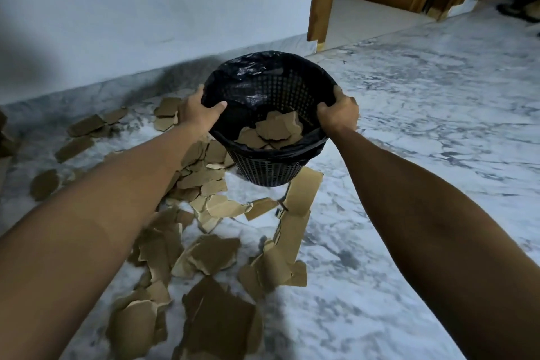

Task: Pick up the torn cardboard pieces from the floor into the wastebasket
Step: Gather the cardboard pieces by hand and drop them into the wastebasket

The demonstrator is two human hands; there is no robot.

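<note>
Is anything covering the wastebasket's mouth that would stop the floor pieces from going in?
Nothing visible does. The wastebasket has no lid, and its bag-lined mouth is open, with a few pieces already inside. The left hand and right hand grip opposite sides of the rim. Cardboard pieces lie on the floor below.

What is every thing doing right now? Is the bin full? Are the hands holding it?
Wastebasket: tilted toward the camera, gripped at the rim, partly filled.
Bag: lining the wastebasket, open.
Cardboard in wastebasket: a few torn pieces.
Cardboard on floor: many pieces, scattered.
Left hand: gripping the rim.
Right hand: gripping the rim.
</note>
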